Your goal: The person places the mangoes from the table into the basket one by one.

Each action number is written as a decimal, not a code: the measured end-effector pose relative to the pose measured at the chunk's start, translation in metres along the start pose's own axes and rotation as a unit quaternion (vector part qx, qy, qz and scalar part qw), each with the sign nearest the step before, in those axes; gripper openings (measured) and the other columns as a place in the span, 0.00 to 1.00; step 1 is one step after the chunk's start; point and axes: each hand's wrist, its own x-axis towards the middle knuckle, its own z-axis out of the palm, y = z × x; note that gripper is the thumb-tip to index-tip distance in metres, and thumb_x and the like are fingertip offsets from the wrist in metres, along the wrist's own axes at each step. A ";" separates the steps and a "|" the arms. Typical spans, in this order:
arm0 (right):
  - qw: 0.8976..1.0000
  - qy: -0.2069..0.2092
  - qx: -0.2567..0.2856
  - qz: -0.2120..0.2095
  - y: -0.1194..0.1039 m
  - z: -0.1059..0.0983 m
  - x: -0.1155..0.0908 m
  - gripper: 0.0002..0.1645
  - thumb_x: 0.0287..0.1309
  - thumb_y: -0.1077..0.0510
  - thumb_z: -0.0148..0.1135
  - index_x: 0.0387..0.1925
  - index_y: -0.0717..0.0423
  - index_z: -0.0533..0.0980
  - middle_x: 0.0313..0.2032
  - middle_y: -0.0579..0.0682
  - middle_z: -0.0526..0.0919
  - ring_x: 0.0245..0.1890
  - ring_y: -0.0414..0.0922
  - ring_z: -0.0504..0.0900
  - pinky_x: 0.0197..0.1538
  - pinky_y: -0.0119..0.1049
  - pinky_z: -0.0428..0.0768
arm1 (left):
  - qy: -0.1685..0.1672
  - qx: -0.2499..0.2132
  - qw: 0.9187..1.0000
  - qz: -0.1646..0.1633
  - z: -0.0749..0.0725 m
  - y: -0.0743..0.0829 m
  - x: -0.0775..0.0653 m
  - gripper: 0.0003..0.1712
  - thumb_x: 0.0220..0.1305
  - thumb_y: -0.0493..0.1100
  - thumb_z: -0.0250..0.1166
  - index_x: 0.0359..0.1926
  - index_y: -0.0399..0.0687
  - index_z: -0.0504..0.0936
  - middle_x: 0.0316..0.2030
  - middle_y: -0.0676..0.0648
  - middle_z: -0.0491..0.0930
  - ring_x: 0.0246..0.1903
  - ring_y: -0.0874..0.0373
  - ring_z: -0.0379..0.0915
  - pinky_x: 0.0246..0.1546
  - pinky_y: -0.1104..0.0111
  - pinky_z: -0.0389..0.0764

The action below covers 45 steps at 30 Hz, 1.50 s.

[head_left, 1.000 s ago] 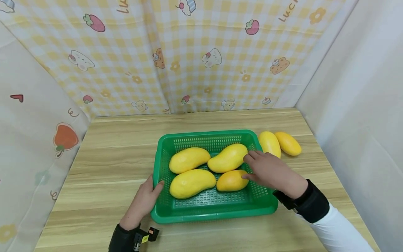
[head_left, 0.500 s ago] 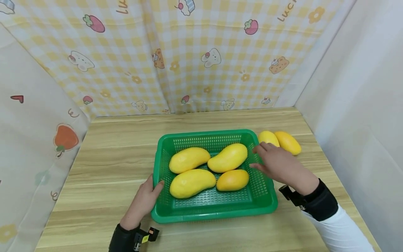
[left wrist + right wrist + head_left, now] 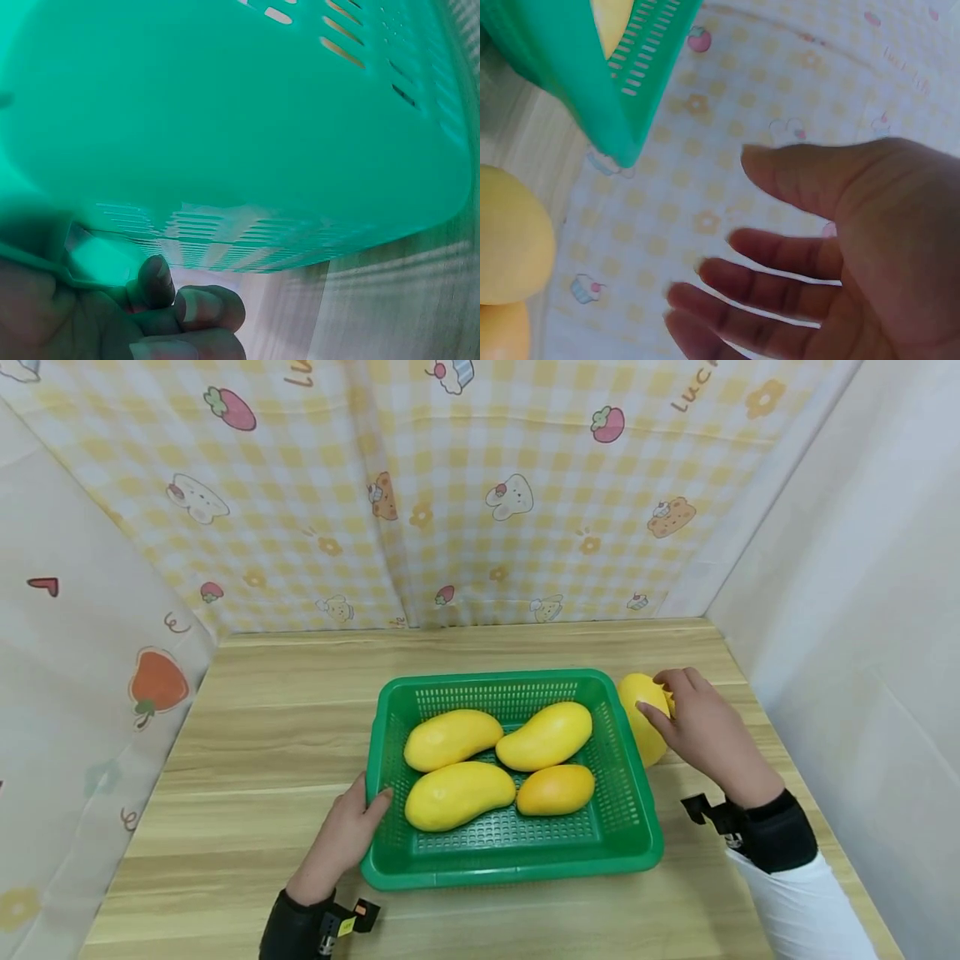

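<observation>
Your left hand is gripping the basket, right hand hovering wide-fingered. Checked cloth is backing the wood-grain table.

Head view looks forward-down from above; closer wrist views share its basket

Enclosure: three sides draped.
Viewing remotely, I record a creased yellow-checked back cloth printed with strawberries, a white left cloth bearing sparse prints, a plain white right cloth, and a pale wood-grain tabletop.
</observation>
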 end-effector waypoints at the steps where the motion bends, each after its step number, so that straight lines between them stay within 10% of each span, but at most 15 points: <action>1: 1.000 0.008 0.005 0.004 0.002 0.001 0.000 0.25 0.60 0.57 0.65 0.49 0.74 0.69 0.42 0.68 0.73 0.30 0.55 0.73 0.30 0.48 0.78 | -0.001 0.000 1.000 0.000 0.000 0.000 0.000 0.23 0.75 0.44 0.48 0.65 0.39 0.60 0.35 0.40 0.80 0.26 0.52 0.82 0.22 0.66 0.82; 15: 0.992 0.032 0.040 0.117 0.018 0.023 0.007 0.32 0.63 0.50 0.61 0.48 0.79 0.69 0.40 0.72 0.73 0.35 0.64 0.74 0.34 0.55 0.75 | 0.007 0.015 1.000 0.001 0.000 0.000 -0.001 0.22 0.75 0.44 0.48 0.64 0.40 0.62 0.34 0.42 0.81 0.25 0.54 0.81 0.22 0.66 0.81; 27: 0.985 -0.039 0.032 0.163 0.035 0.041 0.015 0.50 0.59 0.40 0.62 0.52 0.87 0.61 0.38 0.77 0.69 0.28 0.61 0.73 0.25 0.47 0.76 | 0.010 0.019 1.000 -0.001 0.000 -0.001 0.000 0.22 0.75 0.44 0.48 0.65 0.40 0.61 0.34 0.42 0.81 0.24 0.54 0.81 0.22 0.66 0.81; 45: 0.968 -0.164 0.003 0.190 0.045 0.071 0.030 0.41 0.63 0.45 0.58 0.45 0.86 0.60 0.31 0.70 0.67 0.35 0.63 0.71 0.36 0.52 0.75 | 0.011 0.008 1.000 0.006 0.000 -0.002 0.000 0.23 0.75 0.43 0.48 0.65 0.39 0.61 0.35 0.41 0.80 0.26 0.53 0.81 0.23 0.66 0.81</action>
